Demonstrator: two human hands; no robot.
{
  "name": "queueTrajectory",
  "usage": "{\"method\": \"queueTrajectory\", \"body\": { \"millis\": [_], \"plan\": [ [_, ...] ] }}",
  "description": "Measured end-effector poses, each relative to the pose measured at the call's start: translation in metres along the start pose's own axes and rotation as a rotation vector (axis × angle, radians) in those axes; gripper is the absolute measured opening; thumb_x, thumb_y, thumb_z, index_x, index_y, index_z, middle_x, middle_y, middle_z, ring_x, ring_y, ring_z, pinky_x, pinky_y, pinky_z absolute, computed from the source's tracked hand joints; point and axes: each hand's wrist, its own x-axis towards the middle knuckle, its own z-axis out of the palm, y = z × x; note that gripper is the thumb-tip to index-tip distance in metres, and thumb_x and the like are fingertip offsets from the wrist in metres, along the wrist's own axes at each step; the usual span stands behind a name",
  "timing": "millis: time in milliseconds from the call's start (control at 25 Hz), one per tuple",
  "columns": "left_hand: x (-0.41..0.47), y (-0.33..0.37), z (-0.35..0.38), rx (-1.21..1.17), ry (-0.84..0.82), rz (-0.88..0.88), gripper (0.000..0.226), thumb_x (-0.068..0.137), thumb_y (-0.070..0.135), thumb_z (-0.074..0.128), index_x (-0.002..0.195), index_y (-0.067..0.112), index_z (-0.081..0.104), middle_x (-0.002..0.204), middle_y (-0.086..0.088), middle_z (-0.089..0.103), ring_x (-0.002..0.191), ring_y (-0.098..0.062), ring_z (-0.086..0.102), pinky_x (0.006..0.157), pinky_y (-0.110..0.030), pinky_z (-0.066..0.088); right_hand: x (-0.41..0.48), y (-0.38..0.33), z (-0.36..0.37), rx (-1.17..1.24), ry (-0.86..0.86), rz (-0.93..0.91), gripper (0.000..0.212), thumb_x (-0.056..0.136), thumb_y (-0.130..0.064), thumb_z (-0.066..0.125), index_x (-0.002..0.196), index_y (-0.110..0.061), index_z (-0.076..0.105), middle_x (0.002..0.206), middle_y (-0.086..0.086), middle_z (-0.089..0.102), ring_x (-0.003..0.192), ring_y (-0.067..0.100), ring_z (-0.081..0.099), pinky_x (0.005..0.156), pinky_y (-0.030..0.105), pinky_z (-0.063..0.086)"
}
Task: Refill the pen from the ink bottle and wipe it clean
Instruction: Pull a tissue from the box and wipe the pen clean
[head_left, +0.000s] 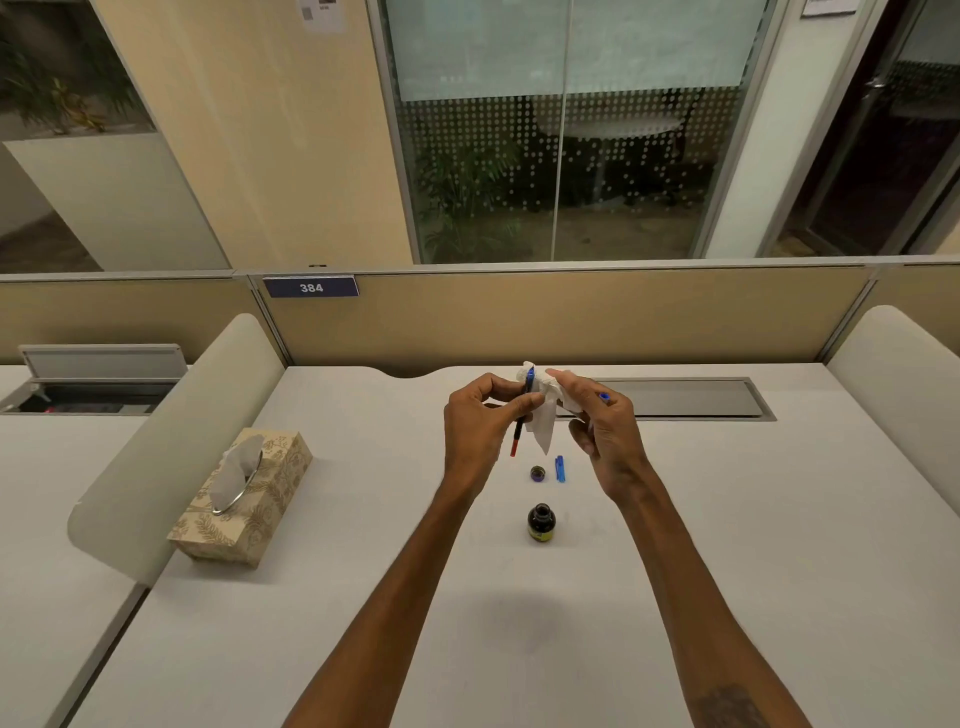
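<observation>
My left hand pinches a thin pen part, blue at the top, dark in the middle, red at the bottom end, held nearly upright above the desk. My right hand holds a crumpled white tissue against the pen's upper end, and a blue piece sticks out behind its fingers. Below the hands, the open dark ink bottle stands on the desk. Its round cap and a blue pen piece lie side by side just beyond it.
A patterned tissue box with a tissue poking out sits at the left of the white desk. A curved divider stands left of it. A grey cable tray lid is recessed at the far edge.
</observation>
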Motion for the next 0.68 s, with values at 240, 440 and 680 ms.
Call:
{"method": "queueTrajectory", "body": {
  "millis": [240,440,680],
  "plan": [
    [0.0,0.005,0.001,-0.013,-0.116,0.054,0.014,0.079,0.017,0.081,0.084,0.021,0.068,0.087,0.002,0.074,0.079,-0.016,0.076,0.074,-0.023,0.06,0.007,-0.003,-0.008,-0.009,-0.156,0.016,0.034,0.089,-0.039,0.068,0.12,-0.025,0.07,0.113,0.028,0.064,0.087,0.063,0.033,0.079,0.046,0.044],
    [0.003,0.005,0.0,0.013,-0.175,0.048,0.014,0.078,0.017,0.082,0.082,0.018,0.069,0.085,0.002,0.073,0.075,-0.014,0.075,0.074,-0.025,0.061,0.005,-0.012,-0.013,-0.083,-0.253,0.028,0.039,0.087,-0.037,0.07,0.123,-0.023,0.068,0.121,0.033,0.059,0.11,0.068,0.039,0.093,0.06,0.041],
    [0.004,0.007,0.002,0.019,-0.21,0.038,0.014,0.078,0.013,0.082,0.087,0.007,0.074,0.085,-0.003,0.074,0.073,-0.016,0.076,0.07,-0.023,0.06,-0.001,-0.024,-0.008,-0.21,-0.249,0.012,0.025,0.09,-0.027,0.064,0.112,-0.016,0.072,0.096,0.006,0.075,0.081,0.021,0.066,0.07,0.029,0.051]
  ]
}}
